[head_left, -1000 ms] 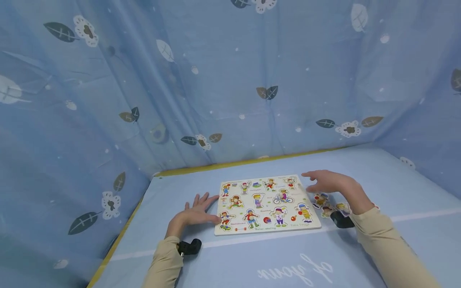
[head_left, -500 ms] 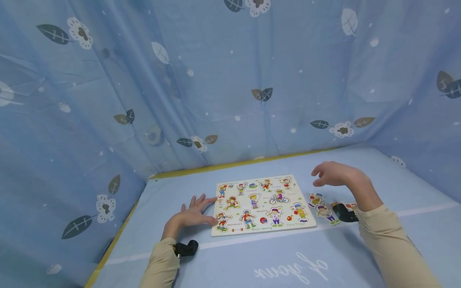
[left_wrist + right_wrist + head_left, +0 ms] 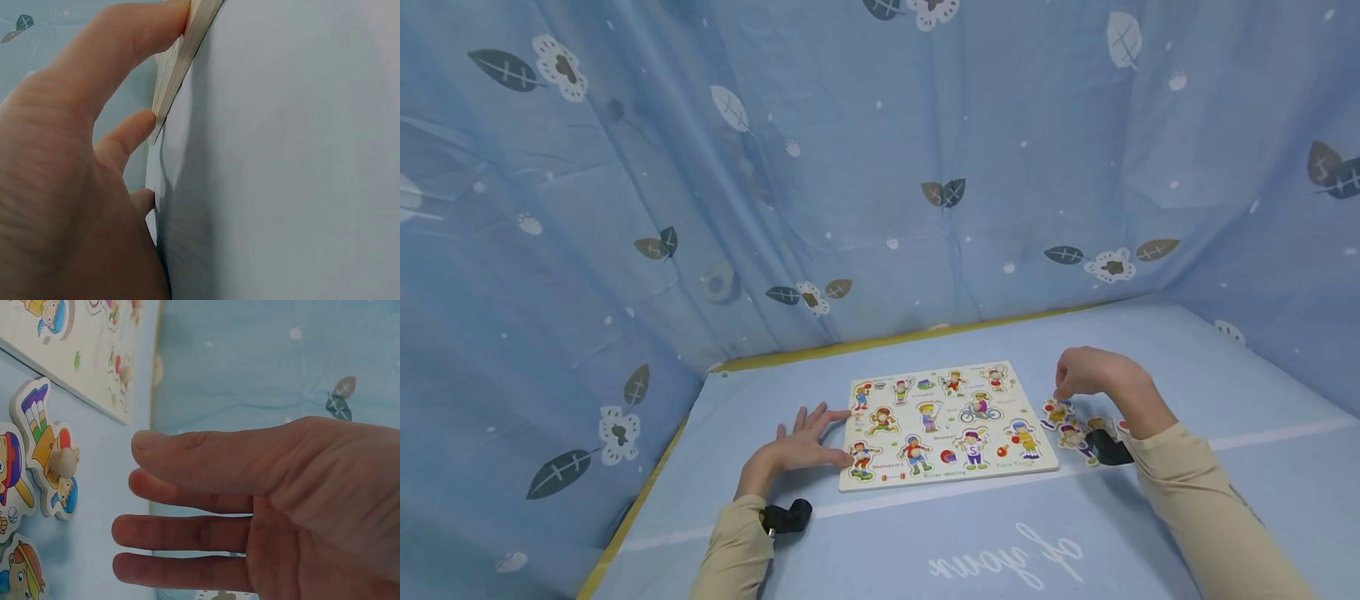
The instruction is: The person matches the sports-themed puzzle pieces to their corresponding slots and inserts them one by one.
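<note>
A wooden puzzle board (image 3: 945,425) with cartoon children lies flat on the blue cloth. My left hand (image 3: 801,446) rests flat beside the board's left edge, its fingers (image 3: 134,134) and thumb touching that edge (image 3: 181,59). My right hand (image 3: 1093,373) hovers just right of the board, fingers straight and holding nothing (image 3: 187,506). Right under it lie loose puzzle pieces (image 3: 1071,425), one with a small wooden knob (image 3: 62,459).
Blue leaf-print curtains (image 3: 880,167) close in the back and both sides. A yellow table edge (image 3: 887,340) runs along the back and left. Black wrist-camera mounts sit at each wrist (image 3: 788,517) (image 3: 1108,450).
My right hand lifted off the board's upper right corner, drew back to the right and came down over the loose pieces. The left hand stayed put.
</note>
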Tool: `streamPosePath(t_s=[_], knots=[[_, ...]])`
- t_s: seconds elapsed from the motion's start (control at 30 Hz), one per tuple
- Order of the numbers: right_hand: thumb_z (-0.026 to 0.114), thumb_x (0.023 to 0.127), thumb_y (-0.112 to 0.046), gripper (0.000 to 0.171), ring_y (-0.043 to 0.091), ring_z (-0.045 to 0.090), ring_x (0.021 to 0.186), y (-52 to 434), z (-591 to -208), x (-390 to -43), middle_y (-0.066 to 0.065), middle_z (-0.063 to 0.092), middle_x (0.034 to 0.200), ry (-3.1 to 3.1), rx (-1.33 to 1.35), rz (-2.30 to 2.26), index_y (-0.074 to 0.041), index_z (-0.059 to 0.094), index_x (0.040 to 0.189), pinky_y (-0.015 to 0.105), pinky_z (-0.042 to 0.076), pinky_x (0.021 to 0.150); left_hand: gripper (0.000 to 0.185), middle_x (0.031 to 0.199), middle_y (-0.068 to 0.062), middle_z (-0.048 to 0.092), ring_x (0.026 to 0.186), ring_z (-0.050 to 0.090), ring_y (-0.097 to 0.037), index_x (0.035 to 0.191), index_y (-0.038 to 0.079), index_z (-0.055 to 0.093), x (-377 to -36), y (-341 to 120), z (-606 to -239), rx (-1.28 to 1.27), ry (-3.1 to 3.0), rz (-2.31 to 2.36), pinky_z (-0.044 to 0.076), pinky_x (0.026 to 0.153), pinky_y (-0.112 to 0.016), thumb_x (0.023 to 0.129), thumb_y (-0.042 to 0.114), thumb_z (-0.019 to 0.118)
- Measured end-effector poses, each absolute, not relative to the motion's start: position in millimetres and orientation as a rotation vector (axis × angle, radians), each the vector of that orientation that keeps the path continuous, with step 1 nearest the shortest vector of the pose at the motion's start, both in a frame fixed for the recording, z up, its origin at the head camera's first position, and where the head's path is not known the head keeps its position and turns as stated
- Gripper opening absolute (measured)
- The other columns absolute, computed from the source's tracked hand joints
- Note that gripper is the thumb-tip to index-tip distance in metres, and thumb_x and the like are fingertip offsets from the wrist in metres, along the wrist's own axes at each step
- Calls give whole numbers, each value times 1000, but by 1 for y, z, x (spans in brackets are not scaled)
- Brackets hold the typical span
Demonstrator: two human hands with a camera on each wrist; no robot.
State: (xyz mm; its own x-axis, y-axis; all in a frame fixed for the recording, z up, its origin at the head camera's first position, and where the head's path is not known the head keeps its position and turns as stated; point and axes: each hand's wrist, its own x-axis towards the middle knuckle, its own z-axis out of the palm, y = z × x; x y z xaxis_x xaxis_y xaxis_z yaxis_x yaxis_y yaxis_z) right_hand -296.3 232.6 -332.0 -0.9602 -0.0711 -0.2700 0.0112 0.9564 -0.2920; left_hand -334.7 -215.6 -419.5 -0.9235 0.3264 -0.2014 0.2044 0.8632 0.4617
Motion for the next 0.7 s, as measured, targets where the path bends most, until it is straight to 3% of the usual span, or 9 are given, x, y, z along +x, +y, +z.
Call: streamPosePath(t_s=[0.27,0.7], knots=[[72,86,-15,13,23,53,79,227,-339,-301,8,60,82,2836,-51,-397,-5,65,83,38,47,70,93,167,-12,7,151,-11,-41,150,32,41,-335,-218,-424,396,2770,637,-10,113,-69,70,65,73],[76,81,-16,30,26,57,81,227,-359,-311,12,62,87,2794,41,-372,5,62,98,42,51,74,91,166,-14,8,150,-7,-44,150,33,40,-335,-215,-418,376,2773,610,-6,112,-72,71,61,74]])
